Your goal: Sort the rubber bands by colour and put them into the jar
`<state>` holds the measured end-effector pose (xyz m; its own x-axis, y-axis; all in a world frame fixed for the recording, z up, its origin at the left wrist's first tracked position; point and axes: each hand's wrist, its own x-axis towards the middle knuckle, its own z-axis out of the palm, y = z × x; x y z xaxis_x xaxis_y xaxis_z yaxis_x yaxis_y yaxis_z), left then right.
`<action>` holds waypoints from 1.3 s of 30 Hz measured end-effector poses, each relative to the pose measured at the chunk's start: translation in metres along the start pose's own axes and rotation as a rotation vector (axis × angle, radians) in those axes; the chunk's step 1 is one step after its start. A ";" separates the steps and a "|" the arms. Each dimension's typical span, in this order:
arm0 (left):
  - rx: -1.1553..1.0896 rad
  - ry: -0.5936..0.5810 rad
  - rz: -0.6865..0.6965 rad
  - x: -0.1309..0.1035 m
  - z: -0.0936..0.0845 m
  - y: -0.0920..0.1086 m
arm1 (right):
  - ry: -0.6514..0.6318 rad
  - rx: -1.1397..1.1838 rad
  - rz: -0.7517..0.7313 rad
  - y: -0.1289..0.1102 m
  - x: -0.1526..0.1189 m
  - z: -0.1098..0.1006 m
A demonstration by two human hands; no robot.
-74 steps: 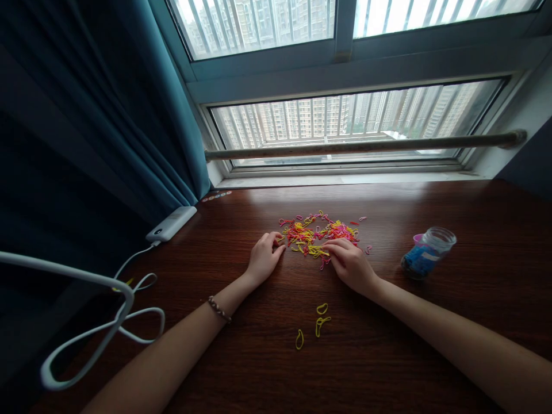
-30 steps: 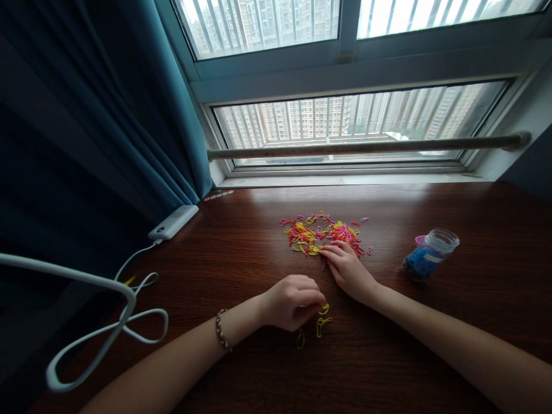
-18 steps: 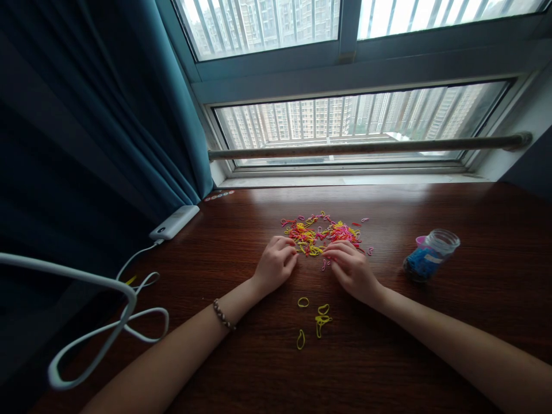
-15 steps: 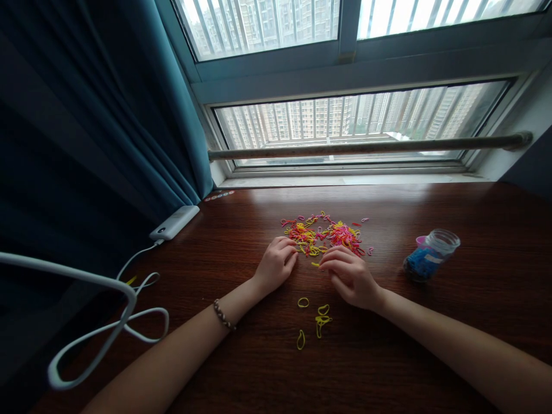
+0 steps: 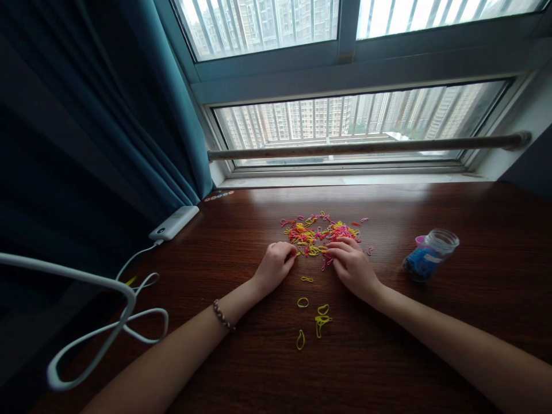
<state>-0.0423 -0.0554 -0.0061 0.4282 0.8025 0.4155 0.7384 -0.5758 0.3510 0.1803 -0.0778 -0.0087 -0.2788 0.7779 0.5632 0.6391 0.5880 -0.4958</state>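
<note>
On the glossy reddish-brown wooden tabletop, just in front of the person, lies a loose heap of small yellow, red and pink elastic loops. Nearer the person, apart from that heap, are a few yellow ones: a pinched-in loop and, below it, a little overlapping cluster among others. The left hand rests at the heap's near left edge, fingers curled and drawn narrow towards the thumb; the right hand reaches onto its near right side, fingers slightly bent and close together. I cannot tell whether either pinches a loop.

The loops look like thin rubber, so I judge them almost weightless, soft, stretchy and hardly fragile, more apt to cling and tangle than to slip. A light fingertip pinch on one free side, at the heap's fringe, should suit best.
</note>
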 end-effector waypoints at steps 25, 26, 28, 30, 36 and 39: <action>-0.093 -0.084 0.270 -0.015 -0.010 0.043 | -0.037 -0.098 0.077 0.005 0.001 0.006; -0.042 -0.085 0.194 -0.014 -0.010 0.042 | -0.039 -0.098 0.075 0.004 0.000 0.006; 0.037 -0.120 0.105 -0.012 -0.009 0.041 | -0.037 -0.092 0.074 0.004 0.000 0.005; 0.077 -0.175 0.094 -0.011 -0.008 0.041 | -0.032 -0.084 0.076 0.004 0.001 0.005; 0.100 -0.259 0.160 -0.010 -0.009 0.040 | -0.007 -0.031 0.075 0.002 0.001 0.005; 0.036 -0.300 0.277 -0.011 -0.012 0.042 | -0.008 0.026 0.086 0.000 0.000 0.006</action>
<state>-0.0223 -0.0902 0.0143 0.7427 0.6308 0.2248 0.5891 -0.7751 0.2284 0.1759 -0.0758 -0.0129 -0.2297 0.8274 0.5126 0.6422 0.5246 -0.5589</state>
